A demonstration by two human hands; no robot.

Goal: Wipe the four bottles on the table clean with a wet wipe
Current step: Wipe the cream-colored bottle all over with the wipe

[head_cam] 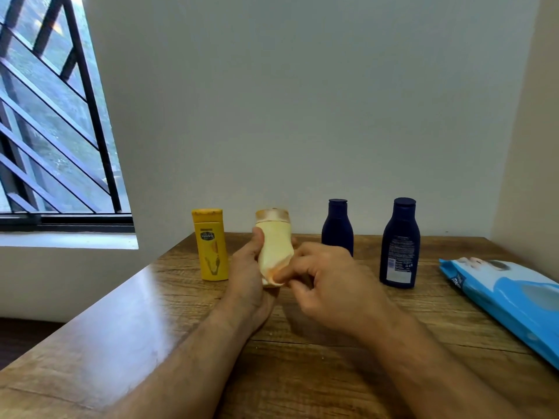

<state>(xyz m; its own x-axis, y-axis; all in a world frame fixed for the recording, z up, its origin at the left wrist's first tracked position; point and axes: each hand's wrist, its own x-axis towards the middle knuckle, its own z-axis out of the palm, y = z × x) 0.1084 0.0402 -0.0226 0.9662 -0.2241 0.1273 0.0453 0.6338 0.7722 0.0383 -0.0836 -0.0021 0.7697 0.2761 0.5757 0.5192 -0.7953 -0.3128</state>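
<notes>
My left hand point(248, 276) grips a pale yellow bottle point(274, 237) with a tan cap, held upright above the wooden table point(121, 328). A thin wet wipe point(273, 264) is draped over the bottle's lower body. My right hand point(326, 279) pinches the wipe's lower edge against the bottle with curled fingers. A bright yellow bottle point(210, 244) stands to the left. One dark blue bottle point(338, 226) stands behind my right hand, partly hidden, and a larger dark blue bottle point(400, 243) stands further right.
A blue pack of wet wipes point(508, 294) lies flat at the table's right edge. A wall rises directly behind the bottles. A barred window point(54, 116) is at the left, past the table's left edge.
</notes>
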